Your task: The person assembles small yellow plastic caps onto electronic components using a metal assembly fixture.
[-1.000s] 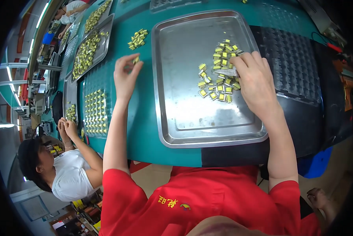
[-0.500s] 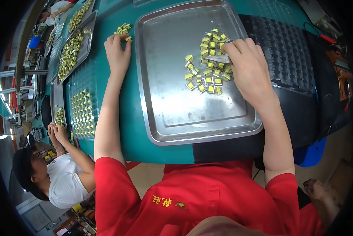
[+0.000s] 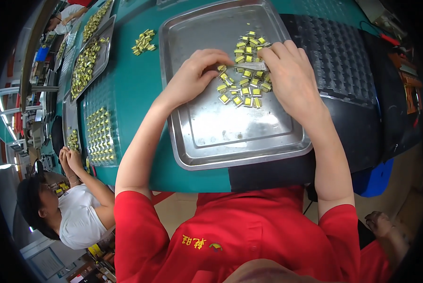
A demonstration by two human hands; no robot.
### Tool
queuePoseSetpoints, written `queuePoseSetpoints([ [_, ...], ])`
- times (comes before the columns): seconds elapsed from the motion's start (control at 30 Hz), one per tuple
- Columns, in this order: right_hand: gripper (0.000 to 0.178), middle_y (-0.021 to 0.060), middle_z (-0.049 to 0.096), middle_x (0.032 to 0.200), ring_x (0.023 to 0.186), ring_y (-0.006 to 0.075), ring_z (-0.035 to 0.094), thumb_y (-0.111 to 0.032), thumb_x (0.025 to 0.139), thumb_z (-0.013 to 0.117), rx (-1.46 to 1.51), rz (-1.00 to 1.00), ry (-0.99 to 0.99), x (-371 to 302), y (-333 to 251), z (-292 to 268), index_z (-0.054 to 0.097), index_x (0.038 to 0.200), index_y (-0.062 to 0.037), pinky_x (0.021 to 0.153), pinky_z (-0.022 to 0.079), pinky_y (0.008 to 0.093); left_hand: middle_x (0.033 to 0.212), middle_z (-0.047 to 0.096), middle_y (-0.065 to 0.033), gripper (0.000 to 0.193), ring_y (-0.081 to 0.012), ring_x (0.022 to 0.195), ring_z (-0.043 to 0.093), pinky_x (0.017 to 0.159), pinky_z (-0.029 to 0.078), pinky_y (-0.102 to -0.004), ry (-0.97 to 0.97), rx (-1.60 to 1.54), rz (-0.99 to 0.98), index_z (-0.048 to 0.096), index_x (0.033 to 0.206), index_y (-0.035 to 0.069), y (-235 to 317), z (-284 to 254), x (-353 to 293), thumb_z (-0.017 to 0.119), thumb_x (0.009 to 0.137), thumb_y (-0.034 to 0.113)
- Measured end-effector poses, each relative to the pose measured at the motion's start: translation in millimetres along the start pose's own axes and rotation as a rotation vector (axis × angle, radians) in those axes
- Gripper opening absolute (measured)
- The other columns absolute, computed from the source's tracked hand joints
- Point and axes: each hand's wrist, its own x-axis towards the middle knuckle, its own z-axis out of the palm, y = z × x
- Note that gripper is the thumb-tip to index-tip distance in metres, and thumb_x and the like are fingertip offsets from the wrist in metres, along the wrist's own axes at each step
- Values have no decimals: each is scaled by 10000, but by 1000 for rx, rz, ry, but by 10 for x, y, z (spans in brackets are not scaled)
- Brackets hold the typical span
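Observation:
A metal tray [image 3: 268, 150] holds a loose heap of small yellow-topped electronic components [image 3: 255, 81] with silvery sides. My right hand [image 3: 290, 74] is closed on a pair of tweezers [image 3: 255, 66], whose pointed end reaches left over the heap. At the heap's left edge is my left hand [image 3: 195, 75], its thumb and forefinger apart beside the nearest components; I see nothing between them. Outside the tray, left of its far corner, a smaller pile of the same components [image 3: 143, 42] lies on the green table mat [image 3: 133, 70].
Clear plastic trays with pockets [image 3: 336, 61] lie right of the metal tray. On the left, another pocketed tray [image 3: 99, 137] carries rows of components, near a metal tray [image 3: 108, 40] heaped with them. A co-worker in white [image 3: 84, 219] handles parts at far left.
My left hand has moved from the small pile on the mat rightward into the tray, by the heap. My right hand, with the tweezers, has shifted slightly left. The tray has slid slightly.

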Motion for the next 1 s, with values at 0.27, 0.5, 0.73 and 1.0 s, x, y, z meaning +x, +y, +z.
queuePoseSetpoints([
  [0.27,280,85,603,977,964,256,544,20,799,571,-1,13,-6,7,-22,-28,635,1068,-26,845,436,359,1282,592,-106,287,-173,1039,632,938,500,-283,93,-363,-357,567,1254,2,139,-22,-126,530,969,-4],
  [0.5,278,93,623,982,950,261,557,2,797,557,-21,2,-65,-16,-175,-109,641,1062,-14,844,437,352,1203,594,-113,376,-135,1029,570,982,473,-273,141,-1392,-563,505,1354,-17,533,-40,-587,550,1000,103],
  [0.73,302,88,621,941,907,256,560,5,785,565,30,-36,-147,-2,-319,-41,649,1074,-25,810,429,357,1116,625,-124,390,-149,1033,602,954,479,-296,232,-977,-479,407,1399,0,506,123,-684,491,1040,127],
  [1.0,379,80,595,923,854,265,526,36,737,604,-30,-28,-171,-10,-381,29,642,1104,-52,793,410,368,1175,621,-103,325,-126,987,572,931,448,-269,191,-1091,-461,516,1307,-22,534,135,-734,517,1033,152],
])
